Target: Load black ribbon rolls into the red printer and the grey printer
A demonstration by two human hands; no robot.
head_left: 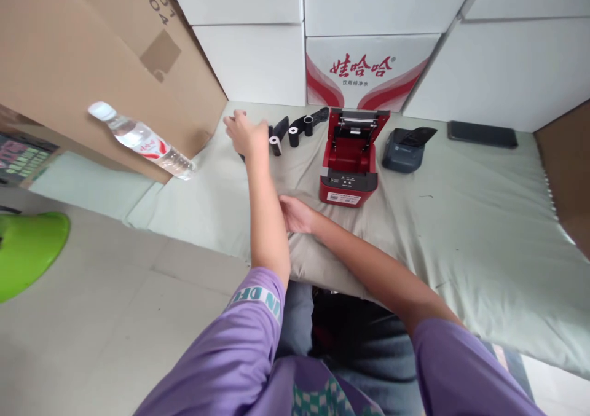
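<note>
- Pale green cloth point(461, 219) covers the work surface, with white boxes point(258, 59) stacked behind it.
- Left hand point(247, 136): reaching over the cloth, fingers bent downward and partly curled. A dark bit shows under them, perhaps another roll, but I can't tell whether it is gripped.
- Right hand point(298, 214): low, beside the left forearm, which hides its fingertips; I can't tell how far it is open or whether it holds anything.
- Three small rolls point(294, 137) stand just right of the left hand, black-sided, with pale ends or rims facing up.
- Crumpled black plastic point(319, 117) lies behind them.
- Red printer point(349, 185), right of the rolls: lid raised, hollow red inside, dark button panel, white label on the front.
- Small dark device point(402, 155) beside the printer, its flap up.
- Black phone point(482, 134) farther right, lying flat.
- Water bottle point(147, 144) at left, white-capped, near a brown carton point(106, 47).
</note>
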